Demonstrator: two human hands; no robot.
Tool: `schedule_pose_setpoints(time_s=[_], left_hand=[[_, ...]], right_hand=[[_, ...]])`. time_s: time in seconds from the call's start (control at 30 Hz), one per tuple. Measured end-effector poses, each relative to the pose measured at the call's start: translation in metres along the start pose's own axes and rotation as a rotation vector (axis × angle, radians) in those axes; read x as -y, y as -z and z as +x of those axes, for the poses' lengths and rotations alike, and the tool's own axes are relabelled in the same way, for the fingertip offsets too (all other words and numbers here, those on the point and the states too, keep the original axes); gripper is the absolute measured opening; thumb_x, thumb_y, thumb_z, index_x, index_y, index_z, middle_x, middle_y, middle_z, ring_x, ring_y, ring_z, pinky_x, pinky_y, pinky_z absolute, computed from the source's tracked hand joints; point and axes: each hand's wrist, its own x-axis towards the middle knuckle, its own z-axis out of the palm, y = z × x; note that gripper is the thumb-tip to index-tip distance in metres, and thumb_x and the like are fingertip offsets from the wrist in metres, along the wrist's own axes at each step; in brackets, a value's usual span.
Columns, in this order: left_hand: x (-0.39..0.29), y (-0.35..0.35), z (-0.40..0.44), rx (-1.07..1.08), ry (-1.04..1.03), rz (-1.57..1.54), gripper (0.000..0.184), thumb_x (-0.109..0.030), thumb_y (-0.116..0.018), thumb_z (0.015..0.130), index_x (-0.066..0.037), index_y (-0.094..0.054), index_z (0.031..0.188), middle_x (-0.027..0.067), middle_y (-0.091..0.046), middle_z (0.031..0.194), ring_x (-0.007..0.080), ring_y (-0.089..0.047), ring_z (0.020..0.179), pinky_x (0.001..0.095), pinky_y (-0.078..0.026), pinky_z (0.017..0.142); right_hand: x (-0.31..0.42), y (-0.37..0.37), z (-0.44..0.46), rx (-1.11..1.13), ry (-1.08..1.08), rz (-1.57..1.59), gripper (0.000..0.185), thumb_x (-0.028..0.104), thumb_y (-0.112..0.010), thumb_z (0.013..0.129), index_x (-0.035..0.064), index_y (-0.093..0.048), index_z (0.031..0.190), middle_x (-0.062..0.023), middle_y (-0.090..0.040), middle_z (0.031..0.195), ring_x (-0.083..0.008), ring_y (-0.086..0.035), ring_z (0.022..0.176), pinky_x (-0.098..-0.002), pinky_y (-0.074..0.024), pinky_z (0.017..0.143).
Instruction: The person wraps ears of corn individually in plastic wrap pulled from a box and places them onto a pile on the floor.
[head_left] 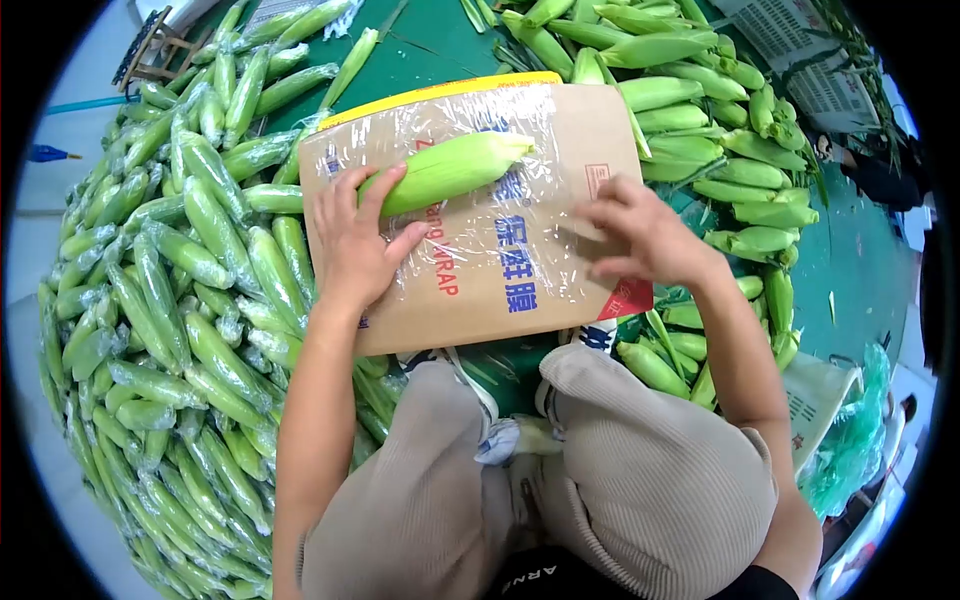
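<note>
One green ear of corn in its husk [455,173] lies on top of a brown cardboard box [400,320] that has clear plastic film over its upper face. My left hand [362,235] rests on the box at the left, its index and middle fingers touching the thick end of the corn, thumb spread away. To the right, my right hand [650,235] is over the box, apart from the corn, with bent, spread fingers slightly blurred and nothing visible in them.
Film-wrapped corn [205,260] is heaped along the left. Unwrapped corn [745,172] lies in rows at the right and top. A white crate [815,400] and green plastic [855,440] are at the lower right. My knees are below the box.
</note>
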Motion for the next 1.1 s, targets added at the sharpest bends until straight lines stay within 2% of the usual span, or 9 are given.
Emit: schedule_pose_setpoints(time_s=[0.2,0.3,0.33,0.43,0.53,0.67,0.83,0.97,1.1], left_hand=[[0.001,-0.001,0.0,0.025,0.014,-0.135,0.07,-0.027,-0.09,0.074,-0.024,-0.061,0.137,0.0076,-0.056,0.139,0.0347,-0.047,0.131,0.0501,-0.032,0.115],[0.002,0.0,0.001,-0.016,-0.03,-0.057,0.067,-0.027,-0.089,0.074,-0.021,-0.062,0.134,0.0074,-0.058,0.135,0.0333,-0.05,0.127,0.0475,-0.034,0.111],[0.004,0.0,-0.002,-0.015,-0.033,-0.059,0.067,-0.027,-0.089,0.074,-0.021,-0.062,0.134,0.0075,-0.058,0.135,0.0333,-0.05,0.126,0.0475,-0.034,0.111],[0.004,-0.005,-0.002,-0.012,-0.057,-0.065,0.069,-0.026,-0.088,0.073,-0.021,-0.061,0.136,0.0077,-0.058,0.134,0.0339,-0.05,0.127,0.047,-0.035,0.111],[-0.002,0.004,0.005,0.09,-0.027,-0.018,0.076,-0.027,-0.09,0.072,-0.018,-0.059,0.14,0.0094,-0.056,0.138,0.0348,-0.049,0.131,0.0484,-0.036,0.113],[0.016,0.013,-0.031,-0.231,0.149,-0.357,0.102,-0.041,-0.097,0.063,-0.01,-0.05,0.147,0.0139,-0.046,0.148,0.0347,-0.046,0.135,0.0495,-0.036,0.118],[0.021,0.023,-0.068,0.125,0.294,0.073,0.045,-0.035,-0.087,0.081,-0.01,-0.075,0.115,0.0076,-0.067,0.11,0.0307,-0.063,0.102,0.0441,-0.048,0.094],[0.02,0.002,-0.066,-0.269,0.25,-0.046,0.017,-0.012,-0.075,0.091,-0.006,-0.076,0.107,0.0114,-0.074,0.096,0.0306,-0.068,0.076,0.0426,-0.054,0.08],[-0.012,0.001,-0.098,-0.591,0.426,-0.668,0.02,0.001,-0.06,0.105,0.0,-0.068,0.123,0.0154,-0.076,0.11,0.0277,-0.073,0.093,0.0375,-0.056,0.088]], right_hand=[[0.009,-0.041,0.001,0.026,0.225,-0.188,0.019,0.011,-0.074,0.093,0.0118,-0.072,0.112,-0.0033,-0.067,0.097,-0.022,-0.064,0.099,-0.0361,-0.0489,0.092],[0.012,-0.061,-0.012,-0.605,-0.024,0.699,0.019,-0.006,-0.067,0.096,0.0055,-0.07,0.11,-0.0066,-0.072,0.107,-0.0189,-0.069,0.097,-0.0313,-0.0534,0.089],[0.002,-0.055,-0.011,-0.714,0.08,0.469,0.025,-0.015,-0.059,0.097,0.0023,-0.069,0.112,-0.0111,-0.073,0.113,-0.0168,-0.07,0.097,-0.0277,-0.0552,0.085],[0.036,-0.034,0.052,-0.617,0.061,0.177,0.024,0.001,-0.072,0.092,0.0031,-0.067,0.115,-0.0156,-0.072,0.113,-0.0272,-0.071,0.103,-0.0386,-0.0562,0.092],[0.044,-0.047,0.111,-0.311,0.178,-0.216,0.058,0.028,-0.088,0.075,0.0055,-0.061,0.121,-0.0148,-0.065,0.111,-0.0361,-0.063,0.109,-0.0467,-0.053,0.095],[0.032,-0.059,0.124,-0.365,0.073,-0.208,0.071,0.032,-0.092,0.068,0.0063,-0.059,0.126,-0.0121,-0.062,0.11,-0.0352,-0.06,0.109,-0.0452,-0.0521,0.094],[0.036,-0.06,0.104,-0.48,0.065,-0.146,0.081,0.026,-0.092,0.069,0.015,-0.059,0.142,-0.0125,-0.062,0.106,-0.035,-0.059,0.099,-0.0458,-0.0519,0.089],[0.046,-0.046,0.077,-0.341,-0.039,-0.324,0.076,0.023,-0.091,0.072,0.0153,-0.06,0.141,-0.0122,-0.059,0.101,-0.0346,-0.06,0.1,-0.0466,-0.0532,0.085],[0.057,-0.037,0.057,-0.066,0.083,-0.156,0.081,0.022,-0.092,0.07,0.0128,-0.059,0.142,-0.0135,-0.06,0.106,-0.0357,-0.061,0.102,-0.0449,-0.0538,0.085]])
